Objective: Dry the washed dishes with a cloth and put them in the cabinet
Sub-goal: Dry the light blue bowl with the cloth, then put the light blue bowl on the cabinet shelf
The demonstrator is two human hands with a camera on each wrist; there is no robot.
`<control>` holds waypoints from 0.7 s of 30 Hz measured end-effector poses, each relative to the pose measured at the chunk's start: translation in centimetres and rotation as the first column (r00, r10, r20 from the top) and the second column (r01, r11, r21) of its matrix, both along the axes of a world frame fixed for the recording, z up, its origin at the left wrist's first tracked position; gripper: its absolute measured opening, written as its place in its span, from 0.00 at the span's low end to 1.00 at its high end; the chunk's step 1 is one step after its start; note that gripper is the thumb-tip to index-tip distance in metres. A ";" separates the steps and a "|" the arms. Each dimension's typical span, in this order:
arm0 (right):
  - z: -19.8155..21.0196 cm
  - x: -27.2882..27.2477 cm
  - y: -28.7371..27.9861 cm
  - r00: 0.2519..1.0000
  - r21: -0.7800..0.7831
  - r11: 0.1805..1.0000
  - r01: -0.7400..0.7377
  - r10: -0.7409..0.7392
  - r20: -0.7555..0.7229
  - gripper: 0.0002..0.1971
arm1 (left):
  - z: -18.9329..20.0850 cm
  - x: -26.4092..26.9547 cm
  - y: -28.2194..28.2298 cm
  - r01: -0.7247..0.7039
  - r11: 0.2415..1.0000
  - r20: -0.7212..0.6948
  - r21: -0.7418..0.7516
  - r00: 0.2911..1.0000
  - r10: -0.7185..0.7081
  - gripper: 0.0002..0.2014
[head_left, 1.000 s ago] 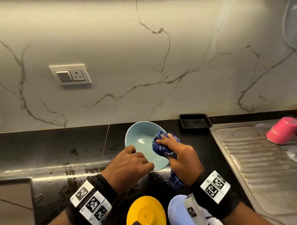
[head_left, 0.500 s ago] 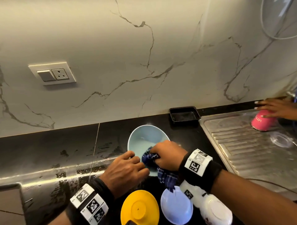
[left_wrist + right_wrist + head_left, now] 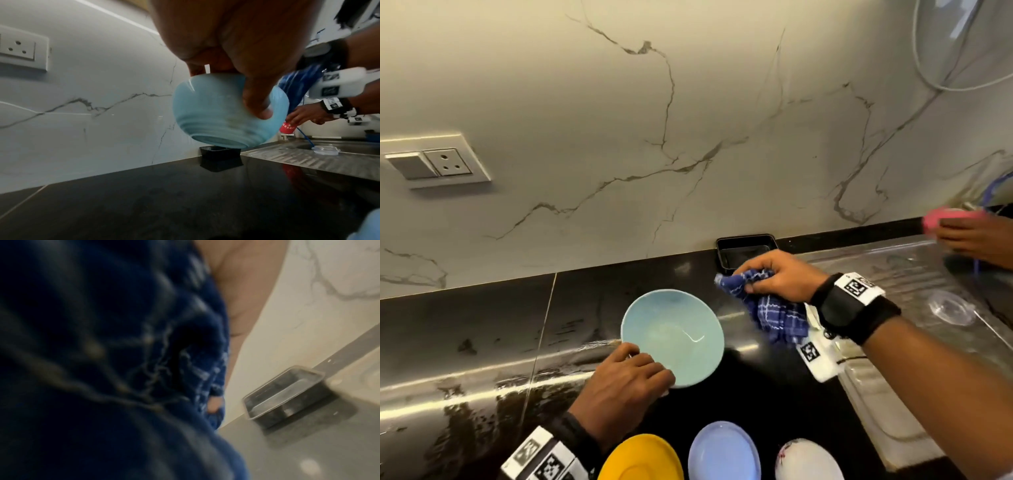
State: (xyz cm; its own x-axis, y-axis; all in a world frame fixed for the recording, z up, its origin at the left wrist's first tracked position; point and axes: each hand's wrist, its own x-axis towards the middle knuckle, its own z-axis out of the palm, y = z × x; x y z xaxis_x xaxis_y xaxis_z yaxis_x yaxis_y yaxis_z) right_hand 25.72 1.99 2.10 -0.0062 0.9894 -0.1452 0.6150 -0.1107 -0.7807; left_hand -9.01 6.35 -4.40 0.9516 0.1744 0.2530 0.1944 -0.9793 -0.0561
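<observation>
Head view, my left hand nearest, grip curled on the light blue bowl lifted off the black surface, beyond it my right hand clutching the blue checked cloth — apart from the bowl, black tray by the wall.

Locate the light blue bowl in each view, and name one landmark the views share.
Head: light blue bowl at centre, held by the left hand.
Left wrist: centre, lifted above the counter.
Right wrist: not in view; the cloth fills it.
Shared landmark: the black tray against the wall.
</observation>
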 end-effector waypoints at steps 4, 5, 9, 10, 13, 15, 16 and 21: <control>-2.5 4.3 5.3 0.972 0.064 0.993 0.096 -0.108 0.207 0.16 | -1.1 1.8 -0.2 -0.019 0.998 0.004 -0.066 1.000 0.020 0.02; -3.1 5.5 6.9 0.955 0.044 0.995 0.089 -0.098 0.280 0.17 | -1.3 2.2 -0.1 -0.027 0.997 0.007 -0.075 1.000 0.028 0.01; -5.9 9.5 12.7 0.835 -0.057 0.998 0.000 0.032 0.549 0.19 | -1.5 3.1 0.1 -0.075 0.991 0.059 -0.109 0.995 0.082 0.05; -6.6 10.0 13.8 0.818 -0.087 0.996 -0.026 0.071 0.571 0.21 | -1.6 3.2 0.2 -0.090 0.989 0.077 -0.115 0.992 0.099 0.05; -8.4 10.9 16.0 0.770 -0.128 0.987 -0.096 0.155 0.619 0.22 | -1.6 3.4 0.4 -0.140 0.980 0.107 -0.140 0.982 0.155 0.07; -9.4 11.0 16.6 0.756 -0.134 0.983 -0.125 0.182 0.629 0.22 | -1.4 3.3 0.4 -0.167 0.975 0.111 -0.148 0.977 0.184 0.07; -9.8 10.9 16.6 0.765 -0.136 0.984 -0.116 0.176 0.620 0.23 | -1.3 3.2 0.4 -0.179 0.972 0.108 -0.154 0.975 0.196 0.08; -8.7 8.9 14.1 0.826 0.005 0.999 -0.048 0.037 0.562 0.20 | -0.1 2.3 -0.1 -0.210 0.957 0.079 -0.198 0.970 0.229 0.10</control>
State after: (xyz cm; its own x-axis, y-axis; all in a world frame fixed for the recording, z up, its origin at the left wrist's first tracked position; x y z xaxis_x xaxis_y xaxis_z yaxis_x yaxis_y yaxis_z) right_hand 34.65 16.09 -6.58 0.0285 0.9925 -0.1189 0.9517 -0.0633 -0.3003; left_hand -6.69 6.24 -4.54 0.8559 0.4297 0.2879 0.4013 -0.9028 0.1545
